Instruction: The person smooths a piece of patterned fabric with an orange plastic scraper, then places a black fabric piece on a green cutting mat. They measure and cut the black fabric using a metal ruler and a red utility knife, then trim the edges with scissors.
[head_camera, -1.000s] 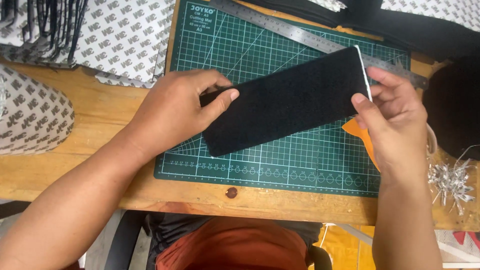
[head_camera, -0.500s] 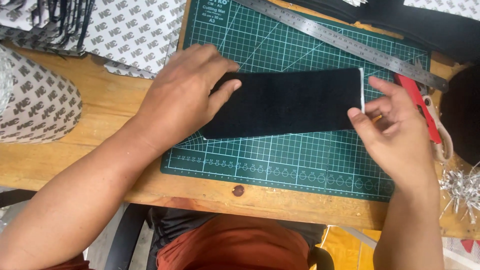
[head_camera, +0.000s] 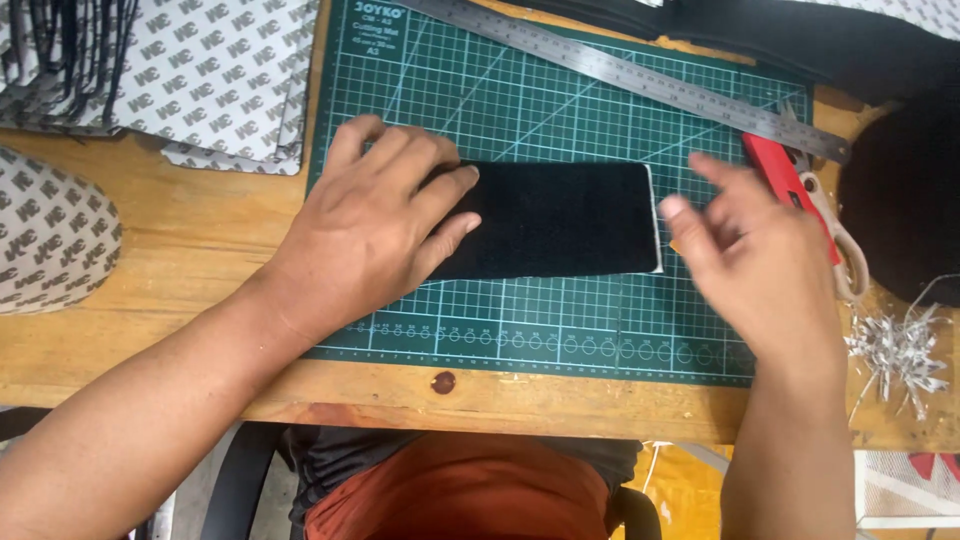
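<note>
Nearest to the camera is the front edge of the wooden table (head_camera: 560, 395), and on it lies the green cutting mat (head_camera: 500, 330), which protects the wood and gives grid lines for keeping a piece straight. The black rectangular piece (head_camera: 560, 220) lies flat in the middle of the mat, its long sides parallel to the grid. The left hand (head_camera: 375, 225) rests on its left end with the fingers spread and flat, probably to press it down so it does not slide. The right hand (head_camera: 755, 250) is open and holds nothing; it is blurred, just beside the right end of the piece, where a thin white edge shows. Farther back, red-handled scissors (head_camera: 800, 195) and a steel ruler (head_camera: 640, 80) lie within easy reach, and printed backing sheets (head_camera: 220, 75) are stacked on the left.
</note>
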